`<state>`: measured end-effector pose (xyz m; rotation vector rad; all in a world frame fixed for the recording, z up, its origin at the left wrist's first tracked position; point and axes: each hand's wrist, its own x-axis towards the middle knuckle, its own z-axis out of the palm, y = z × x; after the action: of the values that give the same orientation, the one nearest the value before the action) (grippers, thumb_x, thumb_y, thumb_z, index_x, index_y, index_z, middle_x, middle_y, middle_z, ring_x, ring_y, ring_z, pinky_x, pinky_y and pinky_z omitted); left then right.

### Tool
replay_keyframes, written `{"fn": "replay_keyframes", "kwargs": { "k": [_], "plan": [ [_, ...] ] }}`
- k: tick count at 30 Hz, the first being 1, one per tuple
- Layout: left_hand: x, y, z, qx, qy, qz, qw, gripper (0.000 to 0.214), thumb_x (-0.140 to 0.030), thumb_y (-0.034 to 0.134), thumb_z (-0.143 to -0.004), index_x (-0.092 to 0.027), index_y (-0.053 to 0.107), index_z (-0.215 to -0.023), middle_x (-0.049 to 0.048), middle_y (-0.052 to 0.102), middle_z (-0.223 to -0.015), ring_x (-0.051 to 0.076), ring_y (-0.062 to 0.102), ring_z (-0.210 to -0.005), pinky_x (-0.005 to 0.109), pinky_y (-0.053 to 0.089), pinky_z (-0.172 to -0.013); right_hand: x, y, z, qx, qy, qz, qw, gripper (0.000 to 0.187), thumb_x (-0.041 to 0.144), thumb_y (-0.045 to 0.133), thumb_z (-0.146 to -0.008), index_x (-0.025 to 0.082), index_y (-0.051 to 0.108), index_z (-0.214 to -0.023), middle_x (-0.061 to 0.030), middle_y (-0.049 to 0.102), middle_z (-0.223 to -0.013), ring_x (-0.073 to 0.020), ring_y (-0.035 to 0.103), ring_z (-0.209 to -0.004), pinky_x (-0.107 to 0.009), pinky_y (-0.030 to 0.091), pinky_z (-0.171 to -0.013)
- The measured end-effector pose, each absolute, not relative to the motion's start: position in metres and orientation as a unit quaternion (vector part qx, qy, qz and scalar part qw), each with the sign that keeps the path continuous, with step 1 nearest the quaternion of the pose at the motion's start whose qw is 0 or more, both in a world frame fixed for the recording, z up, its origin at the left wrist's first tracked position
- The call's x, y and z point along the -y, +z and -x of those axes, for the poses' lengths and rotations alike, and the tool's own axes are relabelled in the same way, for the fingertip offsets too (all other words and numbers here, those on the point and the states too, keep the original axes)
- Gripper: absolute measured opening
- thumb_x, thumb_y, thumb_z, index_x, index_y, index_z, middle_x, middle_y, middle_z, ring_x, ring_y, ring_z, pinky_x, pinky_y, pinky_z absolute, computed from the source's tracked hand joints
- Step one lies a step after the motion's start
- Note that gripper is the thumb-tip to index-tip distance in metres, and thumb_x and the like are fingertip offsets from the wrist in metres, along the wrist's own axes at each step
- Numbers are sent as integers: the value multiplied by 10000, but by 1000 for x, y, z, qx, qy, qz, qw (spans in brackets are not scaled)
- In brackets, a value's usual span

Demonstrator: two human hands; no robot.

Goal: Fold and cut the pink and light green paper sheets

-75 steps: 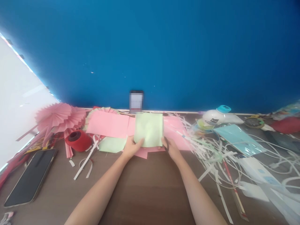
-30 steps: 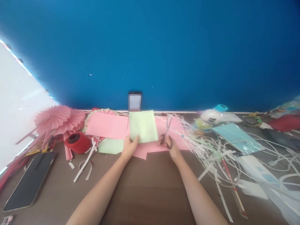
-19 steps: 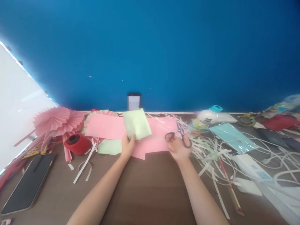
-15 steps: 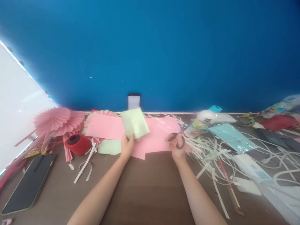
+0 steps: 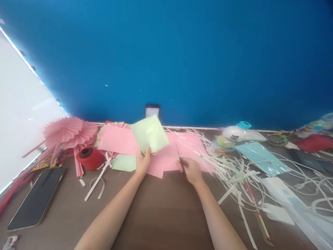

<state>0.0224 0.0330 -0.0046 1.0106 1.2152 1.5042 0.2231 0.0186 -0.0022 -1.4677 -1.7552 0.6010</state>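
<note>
My left hand (image 5: 143, 161) grips the lower edge of a pale green sheet of paper (image 5: 150, 134), thumb in front, holding it raised above the table. In my right hand (image 5: 191, 170) is a pair of scissors (image 5: 181, 162), blades pointing up and away and apart from the green sheet; my fingers hide most of the handles. Beneath both hands lie pink paper sheets (image 5: 118, 139). Another pale green piece (image 5: 124, 162) rests flat just left of my left wrist.
Left are pink pleated paper rosettes (image 5: 69, 133), a red roll (image 5: 90, 158) and a phone (image 5: 37, 198). Right are white paper strips (image 5: 229, 170), a white bottle with a blue cap (image 5: 235, 133), a light blue packet (image 5: 262, 158) and cables. A blue wall (image 5: 166, 62) stands behind.
My right hand has moved left and turned, so the scissors are now edge-on and nearer the green sheet. The green sheet has tilted and shows more of its face.
</note>
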Motion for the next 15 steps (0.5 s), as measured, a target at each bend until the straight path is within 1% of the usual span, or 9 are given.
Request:
{"fn": "replay_keyframes", "kwargs": {
  "k": [2, 4, 7, 11, 15],
  "plan": [
    [-32, -4, -22, -490, 614, -399, 473, 390, -434, 516, -772, -132, 487, -1017, 53, 656, -649, 227, 659, -704, 356, 502, -731, -16, 1, -217, 702, 248, 591, 312, 455, 498, 449, -758, 192, 441, -421, 17, 495, -419, -122, 477, -455, -233, 334, -500],
    [-32, -3, -23, -487, 614, -392, 481, 422, -431, 527, -768, -126, 478, -1055, 59, 660, -660, 232, 659, -707, 358, 503, -732, -13, 5, -213, 706, 276, 589, 278, 460, 472, 412, -783, 193, 455, -419, 13, 524, -447, -126, 493, -482, -236, 341, -536],
    [-31, -3, -24, -480, 612, -392, 491, 453, -423, 539, -761, -119, 479, -1091, 77, 669, -713, 233, 659, -705, 352, 509, -713, -12, 8, -211, 709, 303, 579, 265, 469, 450, 367, -805, 193, 471, -426, 6, 551, -488, -127, 503, -509, -239, 348, -572],
    [-31, -2, -24, -469, 605, -397, 506, 440, -405, 554, -750, -130, 494, -1088, 96, 666, -839, 219, 658, -684, 325, 518, -656, -13, 7, -211, 713, 312, 572, 257, 457, 445, 372, -803, 193, 463, -433, 4, 547, -492, -127, 499, -517, -237, 343, -575],
    [-31, -2, -24, -478, 598, -401, 504, 395, -412, 539, -755, -128, 511, -1029, 71, 664, -776, 219, 657, -664, 326, 516, -641, -15, 1, -212, 729, 290, 568, 248, 434, 449, 385, -798, 197, 420, -447, 12, 520, -476, -126, 474, -492, -236, 318, -542]
  ]
}}
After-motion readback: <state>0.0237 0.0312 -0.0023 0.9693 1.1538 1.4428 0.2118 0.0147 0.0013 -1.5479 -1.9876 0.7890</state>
